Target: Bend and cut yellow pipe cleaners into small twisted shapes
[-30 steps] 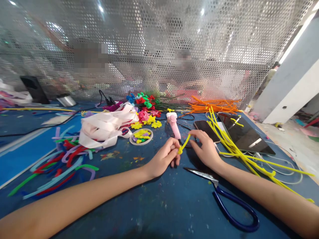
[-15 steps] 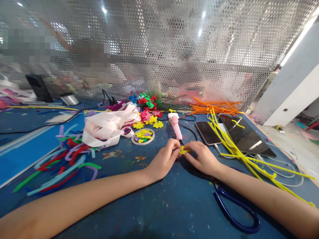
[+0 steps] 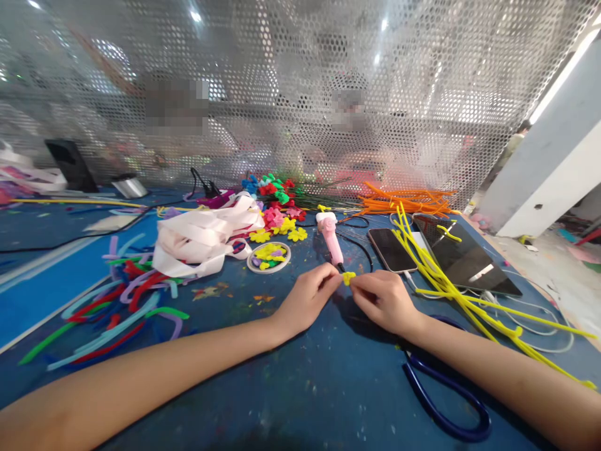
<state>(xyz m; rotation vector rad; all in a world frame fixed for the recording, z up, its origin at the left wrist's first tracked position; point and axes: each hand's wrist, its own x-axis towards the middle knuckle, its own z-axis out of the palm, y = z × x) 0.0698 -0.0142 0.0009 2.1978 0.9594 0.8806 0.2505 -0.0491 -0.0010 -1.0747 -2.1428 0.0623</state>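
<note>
Left hand (image 3: 307, 297) and right hand (image 3: 387, 302) pinched closed, I grip the small yellow chenille piece (image 3: 348, 278) between them, apparently shaping it; any further bend would call for steady fingertips. They hide its ends; my right arm covers the scissors' (image 3: 462, 433) blades.

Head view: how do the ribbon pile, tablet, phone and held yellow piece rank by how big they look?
1. Ribbon pile and tablet, too alike to rank; the tablet is partly covered.
2. Phone.
3. Yellow piece, clearly smallest.
</note>
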